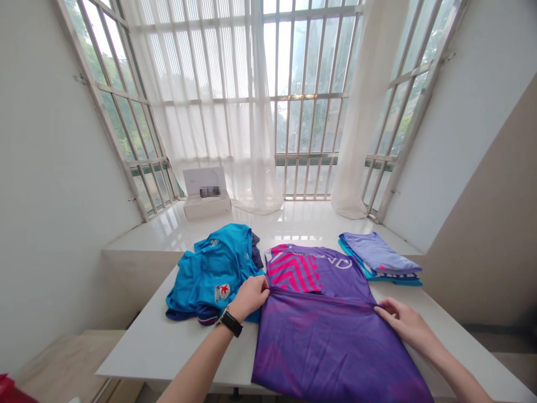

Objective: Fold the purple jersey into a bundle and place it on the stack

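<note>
A purple jersey point(331, 341) with a pink chevron patch lies flat on the white table point(168, 347), its lower part folded up over the chest. My left hand point(249, 296), with a black watch on the wrist, pinches the fold's left edge. On the right, my right hand point(403, 322) grips the same fold at its right edge. Both hands are closed on the fabric.
A heap of blue shirts point(212, 274) lies left of the jersey. A stack of folded lilac and teal shirts point(380, 257) sits at the back right. A white box point(205, 196) stands on the window ledge, before barred windows with sheer curtains.
</note>
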A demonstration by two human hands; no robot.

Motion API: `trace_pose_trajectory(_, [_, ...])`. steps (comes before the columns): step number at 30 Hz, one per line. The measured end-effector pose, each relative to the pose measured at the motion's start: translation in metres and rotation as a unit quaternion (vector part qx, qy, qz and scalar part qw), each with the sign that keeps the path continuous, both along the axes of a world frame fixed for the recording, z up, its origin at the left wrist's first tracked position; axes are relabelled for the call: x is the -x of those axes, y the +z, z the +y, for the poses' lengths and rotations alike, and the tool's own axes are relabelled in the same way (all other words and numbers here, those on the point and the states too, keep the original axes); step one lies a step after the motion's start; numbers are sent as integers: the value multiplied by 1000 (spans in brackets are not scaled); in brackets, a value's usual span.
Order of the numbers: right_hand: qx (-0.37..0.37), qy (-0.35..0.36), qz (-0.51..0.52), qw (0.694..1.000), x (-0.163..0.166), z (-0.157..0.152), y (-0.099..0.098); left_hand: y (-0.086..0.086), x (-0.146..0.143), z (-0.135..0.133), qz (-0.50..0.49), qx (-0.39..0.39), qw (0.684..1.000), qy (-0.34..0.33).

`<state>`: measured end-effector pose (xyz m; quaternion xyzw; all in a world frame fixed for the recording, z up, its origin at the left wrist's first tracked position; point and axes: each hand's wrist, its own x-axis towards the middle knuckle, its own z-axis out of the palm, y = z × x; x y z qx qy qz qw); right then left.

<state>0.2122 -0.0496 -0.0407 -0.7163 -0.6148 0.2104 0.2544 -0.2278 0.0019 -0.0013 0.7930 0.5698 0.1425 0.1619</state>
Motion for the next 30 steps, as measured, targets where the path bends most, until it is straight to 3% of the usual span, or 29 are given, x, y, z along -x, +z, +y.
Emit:
trace_pose_trajectory(2, [-5, -2, -57, 998, 3, -2, 0, 3, -4, -4, 11, -4, 1000, 7])
trace_pose_trajectory(5, [-99, -21, -168, 981, 19, -7, 0, 6, -22, -14, 36, -62, 997, 18])
trace_pose_trajectory(8, [-173, 21, -228, 958, 46, -10, -7, -3, -48, -27, 26, -128, 991, -37])
trace_pose_trajectory(11, [-122, 64, -241, 961, 67, -8, -23, -22, -66, -34, 16, -107, 989, -105])
trace_pose_trajectory(15, [-27, 62, -255, 965, 75, 0, -35, -38, -68, -27, 30, -83, 990, -114])
trace_pose_trajectory(22, [20, 74, -296, 952, 83, 32, -22, -36, -61, 3, 61, -96, 990, -89])
trace_pose_trajectory(30, [-12, 78, -280, 957, 80, 47, -30, -34, -61, 8, 51, -118, 988, -86])
